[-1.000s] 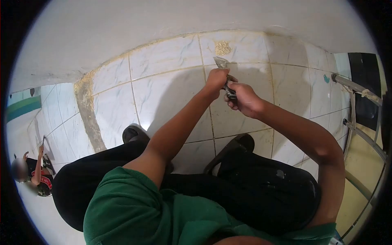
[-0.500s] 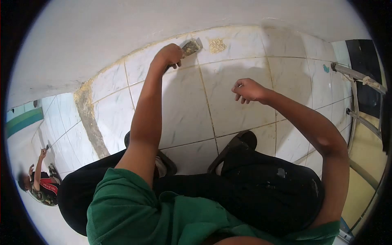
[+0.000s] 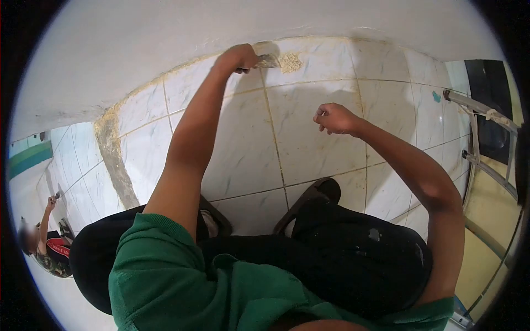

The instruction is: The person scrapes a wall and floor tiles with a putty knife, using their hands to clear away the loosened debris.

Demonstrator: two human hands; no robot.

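Note:
My left hand (image 3: 239,58) is wrapped round the handle of a metal scraper (image 3: 268,61), whose blade lies close to the tiles beside the wall. The blade's edge is at the left side of a small heap of pale crumbs (image 3: 290,62). Over the tiled floor (image 3: 314,149), to the right and nearer my body, my right hand (image 3: 337,118) hovers with its fingers curled. Whether anything small is between those fingers cannot be made out.
A white wall (image 3: 165,38) borders the tiles. At the right stands a metal ladder (image 3: 483,105). A bare strip of rough cement (image 3: 114,160) runs at the left. Further left, another person (image 3: 52,243) crouches with one arm raised.
My left hand and the scraper have moved right and towards the wall, so the blade now meets the crumbs. My right hand stays nearly in place, its fingers slightly more curled.

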